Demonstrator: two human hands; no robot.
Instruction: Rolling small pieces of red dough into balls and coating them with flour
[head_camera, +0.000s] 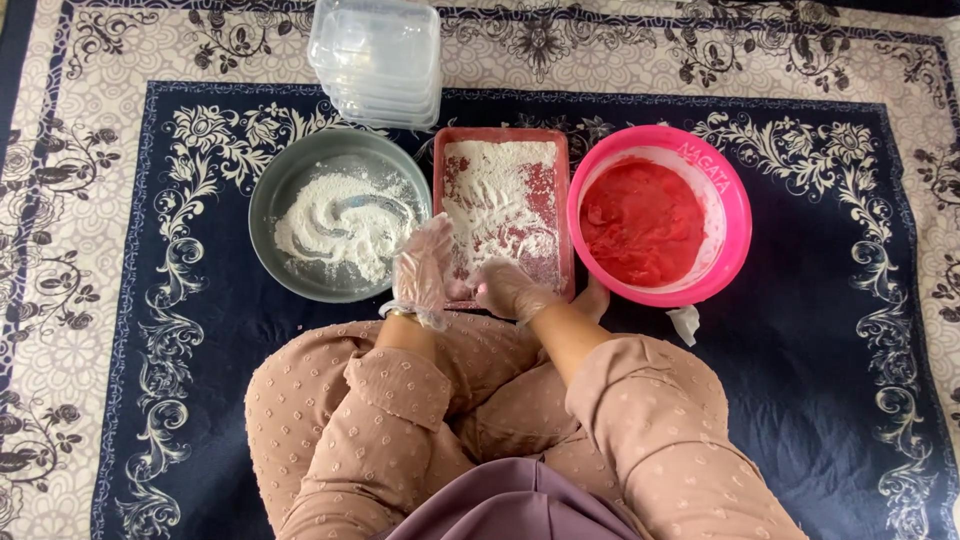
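Centrally, a red rectangular tray (505, 210) dusted with white flour lies on the patterned carpet (150, 300), directly ahead of the seated person's knees. Both hands meet it at its near end. The left hand (422, 268), in a thin clear plastic glove, hangs over the tray's near left corner, fingers pointing down and loosely spread, overlapping the gap between the tray and the bowl beside it. The right hand (508, 290), also gloved, rests at the tray's near edge, fingers curled low against the floured bottom; whether it pinches anything there cannot be told. The two hands are near each other but not touching, and neither visibly grips a thing.

Just left of the tray, almost touching it, stands a round grey metal bowl (340, 215) holding white flour swirled into a ring. Just right of the tray sits a round pink plastic bowl (660, 215) with a red, wet-looking dough or paste inside; its rim comes close to the tray's right side. A small crumpled scrap of clear plastic (685, 323) lies on the carpet just below the pink bowl. Beyond the tray and the grey bowl, at the far edge, a stack of clear plastic containers (378, 60) stands. The person sits cross-legged in dotted dusty-pink sleeves and trousers, on the dark blue carpet with white floral borders
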